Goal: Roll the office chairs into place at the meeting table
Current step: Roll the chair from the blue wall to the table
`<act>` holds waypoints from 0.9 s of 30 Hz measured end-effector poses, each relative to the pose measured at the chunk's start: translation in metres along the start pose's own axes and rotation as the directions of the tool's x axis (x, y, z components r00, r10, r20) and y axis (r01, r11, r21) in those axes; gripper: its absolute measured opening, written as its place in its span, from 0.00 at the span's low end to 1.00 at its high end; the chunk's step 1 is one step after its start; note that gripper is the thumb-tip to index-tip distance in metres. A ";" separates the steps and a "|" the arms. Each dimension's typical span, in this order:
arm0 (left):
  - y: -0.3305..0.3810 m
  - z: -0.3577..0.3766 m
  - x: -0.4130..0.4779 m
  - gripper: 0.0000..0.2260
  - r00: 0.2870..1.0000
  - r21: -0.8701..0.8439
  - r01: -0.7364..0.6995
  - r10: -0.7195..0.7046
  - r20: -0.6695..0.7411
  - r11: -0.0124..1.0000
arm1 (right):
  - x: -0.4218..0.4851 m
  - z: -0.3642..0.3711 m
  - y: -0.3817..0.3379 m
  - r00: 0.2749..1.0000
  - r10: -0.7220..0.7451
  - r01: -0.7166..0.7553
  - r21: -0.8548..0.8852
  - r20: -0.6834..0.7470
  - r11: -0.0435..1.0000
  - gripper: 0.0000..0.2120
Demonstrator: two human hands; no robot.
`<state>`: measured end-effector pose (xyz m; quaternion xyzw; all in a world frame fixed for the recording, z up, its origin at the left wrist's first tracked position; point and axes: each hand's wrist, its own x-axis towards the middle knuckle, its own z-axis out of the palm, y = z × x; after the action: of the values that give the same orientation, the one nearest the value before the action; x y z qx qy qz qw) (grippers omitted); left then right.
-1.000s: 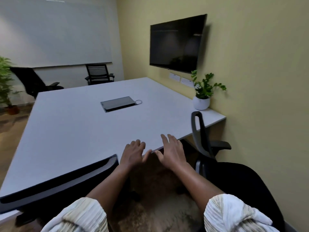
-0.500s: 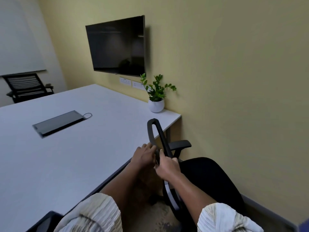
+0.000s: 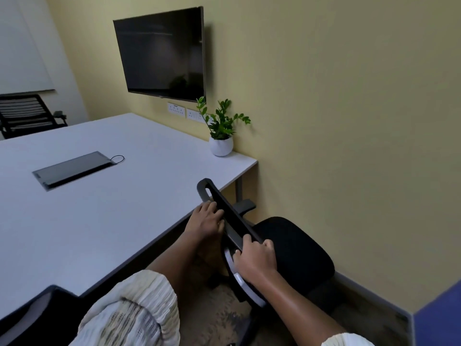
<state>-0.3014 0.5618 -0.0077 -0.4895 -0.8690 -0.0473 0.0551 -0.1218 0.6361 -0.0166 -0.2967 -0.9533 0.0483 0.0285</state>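
Observation:
A black office chair (image 3: 294,248) stands beside the near right corner of the white meeting table (image 3: 104,216), close to the yellow wall, its backrest edge-on to me. My left hand (image 3: 207,218) wraps the top edge of the backrest. My right hand (image 3: 255,259) clasps the same backrest lower down. Another black chair (image 3: 37,318) shows partly at the bottom left, against the table's near edge. A third black chair (image 3: 27,113) stands at the far end of the table.
A potted plant (image 3: 220,136) in a white pot sits on the table's right corner. A grey cable box lid (image 3: 72,169) lies in the tabletop. A dark screen (image 3: 162,53) hangs on the yellow wall. A narrow strip of floor separates chair and wall.
My view has swung right from the table's middle to the corner chair. Both hands left the table edge and took hold of the chair's backrest.

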 end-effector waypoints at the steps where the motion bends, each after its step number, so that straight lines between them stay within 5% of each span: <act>1: 0.000 -0.001 0.001 0.19 1.000 -0.001 0.000 0.000 0.022 1.000 | -0.002 -0.001 0.004 1.000 0.011 -0.011 -0.003 -0.010 1.000 0.22; 14: 0.207 0.001 -0.083 0.22 0.999 -0.127 -0.052 0.052 -0.005 0.991 | -0.117 0.012 0.177 0.911 0.172 -0.120 0.159 -0.373 0.980 0.29; 27: 0.198 0.007 -0.109 0.27 0.982 -0.141 0.115 -0.134 -0.132 0.983 | -0.080 0.008 0.222 0.899 -0.013 0.099 0.175 -0.437 0.980 0.29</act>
<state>-0.0760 0.5732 -0.0244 -0.4320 -0.8868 -0.1429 0.0808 0.0682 0.7722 -0.0504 -0.2681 -0.9221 0.0722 0.2697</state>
